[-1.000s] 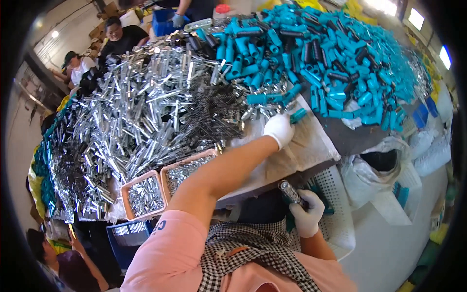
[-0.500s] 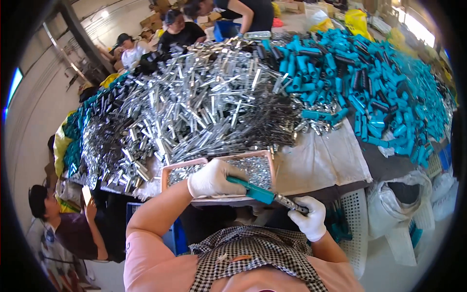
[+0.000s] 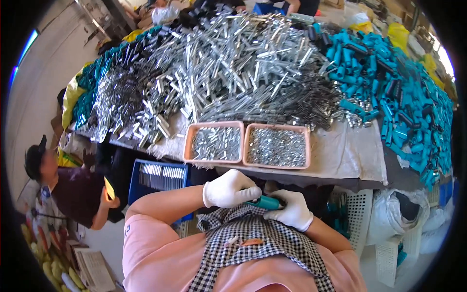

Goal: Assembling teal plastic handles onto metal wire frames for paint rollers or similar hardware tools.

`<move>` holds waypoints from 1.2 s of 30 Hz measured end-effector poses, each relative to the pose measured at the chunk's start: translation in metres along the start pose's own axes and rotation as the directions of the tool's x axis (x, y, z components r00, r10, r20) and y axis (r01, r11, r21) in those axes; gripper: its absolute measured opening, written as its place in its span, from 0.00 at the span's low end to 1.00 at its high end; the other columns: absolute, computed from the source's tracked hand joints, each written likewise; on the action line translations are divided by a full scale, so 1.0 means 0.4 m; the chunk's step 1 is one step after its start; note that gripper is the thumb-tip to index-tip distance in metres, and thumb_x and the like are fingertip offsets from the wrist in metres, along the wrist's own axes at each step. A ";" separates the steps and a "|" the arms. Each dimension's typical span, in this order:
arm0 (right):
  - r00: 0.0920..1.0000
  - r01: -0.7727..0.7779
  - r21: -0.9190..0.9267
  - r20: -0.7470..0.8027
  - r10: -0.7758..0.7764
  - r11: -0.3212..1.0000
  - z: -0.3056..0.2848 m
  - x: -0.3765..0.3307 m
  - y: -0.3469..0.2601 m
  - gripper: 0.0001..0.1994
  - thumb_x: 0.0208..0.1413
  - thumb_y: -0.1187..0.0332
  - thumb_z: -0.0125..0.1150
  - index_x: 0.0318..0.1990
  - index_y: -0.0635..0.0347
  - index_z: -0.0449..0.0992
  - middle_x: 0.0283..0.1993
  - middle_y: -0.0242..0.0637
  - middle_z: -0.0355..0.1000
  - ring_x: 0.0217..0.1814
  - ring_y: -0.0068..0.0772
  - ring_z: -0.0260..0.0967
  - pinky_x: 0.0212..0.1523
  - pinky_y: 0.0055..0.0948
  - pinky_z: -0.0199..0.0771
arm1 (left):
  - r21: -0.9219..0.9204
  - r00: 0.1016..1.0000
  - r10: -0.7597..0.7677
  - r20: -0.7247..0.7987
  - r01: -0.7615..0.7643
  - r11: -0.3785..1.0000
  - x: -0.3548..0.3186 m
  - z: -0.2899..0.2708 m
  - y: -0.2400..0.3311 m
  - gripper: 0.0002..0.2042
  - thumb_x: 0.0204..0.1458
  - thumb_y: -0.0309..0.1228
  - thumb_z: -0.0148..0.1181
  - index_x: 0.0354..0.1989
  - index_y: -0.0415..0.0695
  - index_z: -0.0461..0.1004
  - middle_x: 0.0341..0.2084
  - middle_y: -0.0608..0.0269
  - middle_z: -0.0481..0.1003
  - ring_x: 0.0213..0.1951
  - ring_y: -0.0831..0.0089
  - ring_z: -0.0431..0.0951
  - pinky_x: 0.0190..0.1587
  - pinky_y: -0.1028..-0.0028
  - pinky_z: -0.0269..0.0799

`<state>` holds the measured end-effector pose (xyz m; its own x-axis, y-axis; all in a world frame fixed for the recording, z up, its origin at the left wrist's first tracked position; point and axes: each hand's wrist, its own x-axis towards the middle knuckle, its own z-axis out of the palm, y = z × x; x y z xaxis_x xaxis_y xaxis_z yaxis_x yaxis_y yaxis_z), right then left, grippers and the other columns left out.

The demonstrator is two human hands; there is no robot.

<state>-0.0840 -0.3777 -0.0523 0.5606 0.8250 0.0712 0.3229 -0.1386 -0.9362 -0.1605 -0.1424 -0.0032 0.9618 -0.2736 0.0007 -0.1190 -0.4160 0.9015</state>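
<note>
Close to my checked apron, I hold a teal plastic handle between both hands. My left hand, in a white glove, is closed around its left end. The fingers of my gloved right hand are wrapped on the other end and partly cover it. Whether a metal piece sits inside the handle is hidden. Beyond my hands, at the table edge, two pink trays stand side by side. The left tray holds short metal pins, and the right tray holds finer metal bits.
A large heap of shiny metal tubes covers the table, with teal handles piled at right. A blue crate of metal parts stands left below the edge. White baskets and a sack are at right. A person sits left.
My hands have drawn the handle back toward my body and come closer together. The metal rod that showed at its right end is out of sight. The trays are now uncovered.
</note>
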 end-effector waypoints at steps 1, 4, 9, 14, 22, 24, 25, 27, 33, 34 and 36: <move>1.000 0.009 0.095 0.018 -0.010 0.995 0.013 0.002 -0.009 0.28 0.37 0.61 0.80 0.47 0.63 0.78 0.39 0.47 0.79 0.40 0.41 0.80 0.43 0.30 0.78 | -0.041 0.999 -0.044 0.001 0.044 0.998 -0.012 0.013 -0.017 0.28 0.63 0.51 0.49 0.28 0.33 0.77 0.19 0.47 0.74 0.22 0.60 0.75 0.30 0.64 0.72; 0.997 -0.018 0.053 0.077 0.014 0.998 0.054 0.022 0.022 0.32 0.40 0.63 0.78 0.55 0.64 0.75 0.44 0.50 0.78 0.44 0.41 0.80 0.48 0.30 0.77 | -0.154 0.981 -0.186 -0.050 0.177 0.972 -0.036 0.064 -0.060 0.23 0.63 0.43 0.50 0.28 0.33 0.77 0.19 0.48 0.75 0.22 0.56 0.75 0.30 0.64 0.73; 0.986 -0.014 -0.043 0.162 0.021 0.999 0.063 0.056 0.015 0.24 0.44 0.57 0.74 0.47 0.61 0.80 0.33 0.51 0.77 0.36 0.49 0.78 0.38 0.36 0.76 | 0.222 0.999 -0.007 -0.039 0.016 0.975 -0.039 0.020 -0.089 0.08 0.53 0.30 0.55 0.31 0.37 0.75 0.25 0.48 0.75 0.26 0.50 0.76 0.30 0.64 0.73; 0.989 -0.075 -0.147 0.114 0.092 0.986 0.049 0.082 0.013 0.17 0.47 0.55 0.71 0.37 0.57 0.81 0.27 0.47 0.74 0.28 0.48 0.75 0.30 0.37 0.72 | 0.527 0.829 -0.116 -0.548 0.449 0.721 0.066 -0.136 -0.167 0.14 0.48 0.38 0.62 0.33 0.38 0.76 0.27 0.46 0.77 0.33 0.47 0.79 0.38 0.55 0.74; 0.998 -0.043 -0.244 0.042 0.055 0.969 0.049 0.084 0.015 0.15 0.46 0.55 0.71 0.34 0.55 0.79 0.27 0.46 0.74 0.30 0.53 0.73 0.30 0.41 0.72 | 0.522 0.805 -0.221 -0.550 0.538 0.661 0.142 -0.163 -0.313 0.12 0.50 0.23 0.49 0.41 0.34 0.73 0.32 0.39 0.78 0.39 0.44 0.80 0.44 0.54 0.75; 0.999 0.028 -0.274 -0.013 -0.033 0.961 0.048 0.084 0.016 0.14 0.46 0.56 0.71 0.33 0.55 0.79 0.27 0.45 0.74 0.30 0.52 0.74 0.30 0.42 0.72 | 0.517 0.807 -0.080 -0.585 0.447 0.730 0.114 -0.165 -0.303 0.13 0.50 0.24 0.52 0.45 0.40 0.76 0.31 0.40 0.78 0.35 0.46 0.80 0.42 0.55 0.75; 0.999 0.037 -0.304 -0.017 -0.044 0.952 0.043 0.088 0.013 0.14 0.45 0.55 0.71 0.33 0.54 0.79 0.27 0.45 0.74 0.30 0.52 0.74 0.30 0.43 0.72 | 0.570 0.794 0.112 -0.597 0.322 0.756 0.101 -0.168 -0.286 0.11 0.51 0.24 0.55 0.41 0.42 0.79 0.31 0.43 0.78 0.35 0.47 0.79 0.41 0.57 0.75; 0.995 0.070 -0.363 -0.042 -0.091 0.929 0.034 0.092 0.006 0.14 0.44 0.55 0.71 0.33 0.53 0.79 0.26 0.44 0.74 0.28 0.52 0.73 0.29 0.44 0.72 | 0.414 0.732 0.150 -0.665 0.194 0.890 0.066 -0.151 -0.173 0.06 0.50 0.23 0.60 0.36 0.40 0.80 0.31 0.50 0.79 0.35 0.53 0.80 0.41 0.65 0.76; 0.990 0.106 -0.420 -0.041 -0.136 0.901 0.036 0.102 0.017 0.16 0.43 0.53 0.72 0.34 0.53 0.80 0.25 0.43 0.75 0.26 0.48 0.75 0.27 0.41 0.73 | 0.327 0.904 0.281 -0.322 -0.172 0.929 -0.018 -0.005 -0.091 0.11 0.54 0.37 0.65 0.34 0.41 0.75 0.43 0.55 0.79 0.53 0.50 0.75 0.55 0.57 0.70; 0.984 0.130 -0.416 -0.057 -0.169 0.900 0.036 0.101 0.017 0.17 0.42 0.53 0.72 0.34 0.52 0.80 0.25 0.42 0.75 0.26 0.47 0.75 0.27 0.41 0.73 | 0.310 0.883 0.289 -0.370 -0.176 0.934 -0.014 0.022 -0.093 0.07 0.49 0.30 0.67 0.32 0.41 0.76 0.40 0.57 0.79 0.53 0.49 0.75 0.56 0.56 0.70; 0.984 0.136 -0.423 -0.052 -0.173 0.896 0.040 0.092 0.018 0.17 0.41 0.52 0.72 0.34 0.52 0.79 0.24 0.42 0.74 0.26 0.46 0.75 0.27 0.41 0.73 | 0.434 0.845 0.367 -0.390 -0.183 0.882 -0.019 0.055 -0.108 0.08 0.48 0.28 0.67 0.32 0.42 0.74 0.39 0.58 0.79 0.53 0.48 0.75 0.56 0.51 0.69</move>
<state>-0.0732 -0.3397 -0.0619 0.5347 0.8072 0.2500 0.6878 -0.2438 -0.6838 -0.1681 -0.1414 -0.0515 0.8650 -0.0454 0.4997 -0.3874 -0.6934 0.6076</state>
